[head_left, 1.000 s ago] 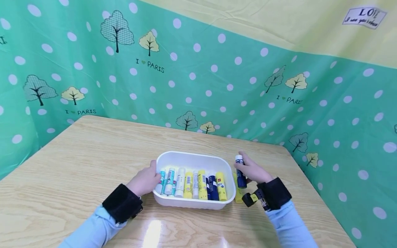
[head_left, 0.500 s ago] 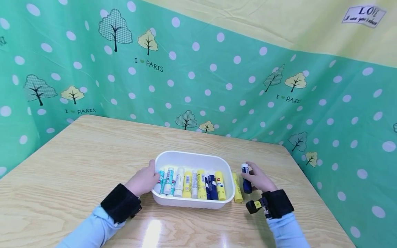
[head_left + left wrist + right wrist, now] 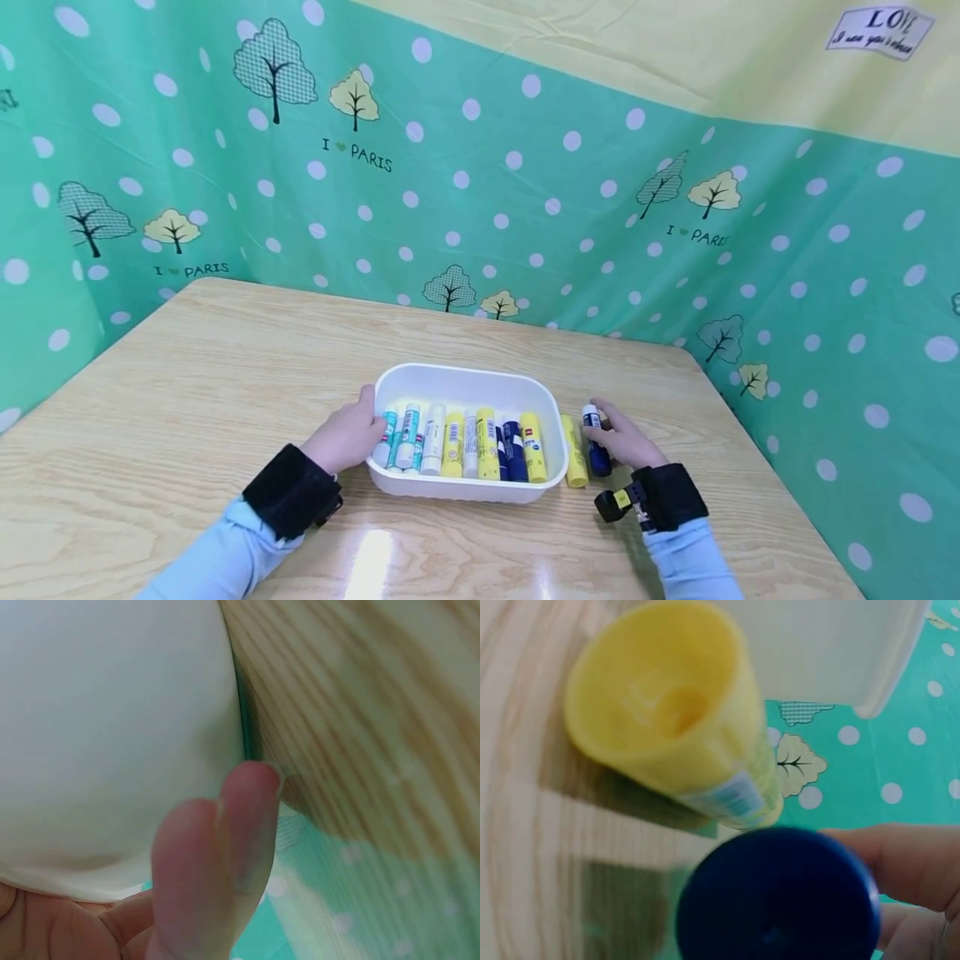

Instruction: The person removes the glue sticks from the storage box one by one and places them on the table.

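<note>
My left hand (image 3: 348, 433) grips the left end of a white plastic basket (image 3: 457, 379). In the left wrist view its fingers (image 3: 191, 877) lie against the basket's outer wall (image 3: 112, 735). With my right hand (image 3: 628, 437) I hold a dark blue glue stick with a white end (image 3: 597, 442), low over the table or on it; which, I cannot tell. Just left of it a yellow glue stick (image 3: 575, 454) lies beside the basket's right end. The right wrist view shows the blue glue stick's round end (image 3: 776, 900) near the yellow one (image 3: 667, 690).
Inside the basket several glue sticks lie in a row: teal and white ones (image 3: 408, 435), yellow ones (image 3: 487, 446) and dark blue ones (image 3: 514, 450). A wooden table (image 3: 285, 358) bears everything. Behind it hangs a green dotted curtain (image 3: 420, 192).
My right hand has carried the blue glue stick down and slightly right, from above the yellow one to beside it, uncovering the yellow one. My left hand keeps its grip on the basket.
</note>
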### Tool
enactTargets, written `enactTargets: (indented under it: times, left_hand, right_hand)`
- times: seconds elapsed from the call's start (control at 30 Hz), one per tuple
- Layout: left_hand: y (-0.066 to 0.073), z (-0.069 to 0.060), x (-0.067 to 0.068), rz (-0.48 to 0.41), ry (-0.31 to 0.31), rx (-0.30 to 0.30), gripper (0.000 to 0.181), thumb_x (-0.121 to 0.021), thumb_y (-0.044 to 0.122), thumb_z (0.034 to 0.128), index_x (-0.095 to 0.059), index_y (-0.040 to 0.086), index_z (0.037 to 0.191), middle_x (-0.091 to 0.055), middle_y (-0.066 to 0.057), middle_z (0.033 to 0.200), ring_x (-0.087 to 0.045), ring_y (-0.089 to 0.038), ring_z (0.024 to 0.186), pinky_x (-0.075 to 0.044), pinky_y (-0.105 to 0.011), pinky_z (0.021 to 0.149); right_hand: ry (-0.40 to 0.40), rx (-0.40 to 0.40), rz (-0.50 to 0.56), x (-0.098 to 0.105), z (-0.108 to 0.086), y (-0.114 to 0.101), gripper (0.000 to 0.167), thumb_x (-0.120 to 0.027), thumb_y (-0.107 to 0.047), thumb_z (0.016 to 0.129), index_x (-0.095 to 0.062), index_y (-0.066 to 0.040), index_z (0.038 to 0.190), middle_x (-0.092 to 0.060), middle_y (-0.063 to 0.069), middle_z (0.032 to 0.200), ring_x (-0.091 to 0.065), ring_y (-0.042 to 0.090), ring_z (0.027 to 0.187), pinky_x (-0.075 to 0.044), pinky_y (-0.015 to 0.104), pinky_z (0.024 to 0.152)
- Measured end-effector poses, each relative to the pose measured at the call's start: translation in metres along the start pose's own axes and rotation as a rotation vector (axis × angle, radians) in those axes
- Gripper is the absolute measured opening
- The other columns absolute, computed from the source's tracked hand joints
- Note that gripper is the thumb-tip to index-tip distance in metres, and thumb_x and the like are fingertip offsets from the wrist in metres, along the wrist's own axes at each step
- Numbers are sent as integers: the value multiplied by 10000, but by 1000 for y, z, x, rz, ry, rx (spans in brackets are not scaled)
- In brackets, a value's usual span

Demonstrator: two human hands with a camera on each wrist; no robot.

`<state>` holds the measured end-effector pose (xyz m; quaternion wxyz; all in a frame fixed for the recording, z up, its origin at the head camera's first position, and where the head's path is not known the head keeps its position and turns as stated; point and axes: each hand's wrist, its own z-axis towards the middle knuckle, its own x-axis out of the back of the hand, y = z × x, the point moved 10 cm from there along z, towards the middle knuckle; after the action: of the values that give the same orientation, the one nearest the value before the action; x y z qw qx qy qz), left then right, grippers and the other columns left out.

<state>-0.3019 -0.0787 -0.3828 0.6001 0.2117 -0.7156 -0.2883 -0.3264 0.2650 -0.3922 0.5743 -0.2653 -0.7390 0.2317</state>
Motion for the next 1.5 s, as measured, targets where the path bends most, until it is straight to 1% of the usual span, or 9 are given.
enactTargets:
  times: [0.17, 0.47, 0.53, 0.67, 0.77, 0.9, 0.93, 1.2, 1.5]
  left_hand:
    - [1, -1, 0, 1, -1, 1, 451, -359, 133, 856, -204, -92, 1216, -505, -144, 760, -455, -175, 513, -344, -262, 459]
    - [2, -1, 1, 7, 0, 4, 443, -361, 131, 854, -212, -96, 1205, -506, -145, 759, -459, -175, 520, -344, -259, 460]
    - [1, -1, 1, 8, -1, 5, 441, -361, 132, 856, -212, -94, 1204, -504, -141, 751, -456, -176, 516, -343, -259, 459]
    - [2, -1, 0, 6, -5, 8, 448, -360, 131, 858, -205, -94, 1213, -504, -137, 743, -453, -175, 510, -343, -259, 459]
    - [1, -1, 0, 0, -9, 11, 454, -359, 132, 860, -198, -92, 1221, -507, -141, 750, -453, -174, 507, -345, -260, 459]
    - [0, -1, -1, -3, -12, 16, 454, -357, 134, 863, -194, -87, 1224, -509, -141, 754, -448, -174, 502, -346, -261, 459]
    - [-1, -1, -1, -3, -13, 17, 454, -356, 134, 864, -192, -87, 1224, -508, -140, 753, -447, -174, 501, -345, -261, 459]
    - [1, -2, -1, 8, -7, 7, 461, -346, 118, 856, -181, -102, 1227, -506, -164, 810, -459, -169, 529, -349, -261, 461]
    - [1, -2, -1, 15, -10, 12, 480, -341, 126, 859, -164, -98, 1244, -509, -164, 813, -462, -169, 526, -351, -259, 462]
  right_hand:
    - [-25, 11, 3, -7, 2, 1, 547, -436, -191, 871, -203, -60, 1348, -392, 269, 1108, -511, 278, 848, -460, 336, 583]
    - [-40, 41, -32, -12, 2, 0, 540, -428, -169, 878, -198, -37, 1349, -432, 261, 1092, -512, 280, 875, -453, 331, 607]
    - [-40, 52, -36, -13, 2, -1, 541, -426, -159, 876, -197, -22, 1347, -430, 274, 1115, -510, 301, 903, -456, 341, 631]
    - [-37, 59, -49, -14, 2, -2, 544, -428, -152, 871, -202, -3, 1343, -401, 298, 1186, -483, 355, 1000, -457, 386, 720]
    - [-36, 44, -61, -15, 3, -1, 531, -434, -146, 865, -227, -7, 1334, -426, 284, 1151, -499, 341, 964, -470, 388, 683]
    - [-43, 22, -56, -16, 2, 0, 504, -446, -120, 852, -274, -14, 1314, -479, 227, 1011, -517, 262, 828, -478, 344, 566]
    - [-46, 15, -50, -16, 2, 0, 500, -448, -116, 850, -281, -15, 1311, -482, 216, 996, -516, 252, 819, -481, 343, 558]
    - [-58, -16, -49, -17, 0, 0, 503, -448, -131, 854, -275, -21, 1313, -491, 197, 986, -514, 236, 809, -475, 349, 578]
    - [-56, -16, -35, -17, 1, 0, 500, -439, -141, 857, -272, -21, 1313, -477, 223, 1019, -514, 255, 823, -478, 362, 579]
